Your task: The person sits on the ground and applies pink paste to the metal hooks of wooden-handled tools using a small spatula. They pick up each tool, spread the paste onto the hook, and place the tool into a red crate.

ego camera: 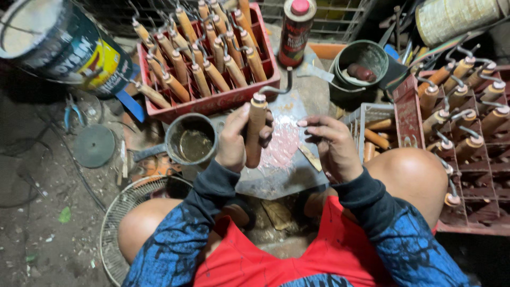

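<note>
My left hand (236, 141) grips a wooden tool handle (255, 133) upright, with a bent metal hook (279, 85) rising from its top. My right hand (332, 146) hovers just right of it, fingers curled and loosely apart, holding nothing I can make out. Between and below the hands lies a flat metal plate (287, 175) smeared with pinkish paste (284, 143), and a small wooden stick (309, 157) rests on it. Both sleeves are blue, and my bare knees frame the plate.
A red crate (212, 101) of hooked wooden handles stands behind, another red crate (467, 212) with several more at right. A small tin (191, 141) of dark liquid sits left of my hand. A white basket (366, 114), green bucket (361, 69), spray can (295, 32), paint bucket (58, 42) and fan grille (122, 212) surround me.
</note>
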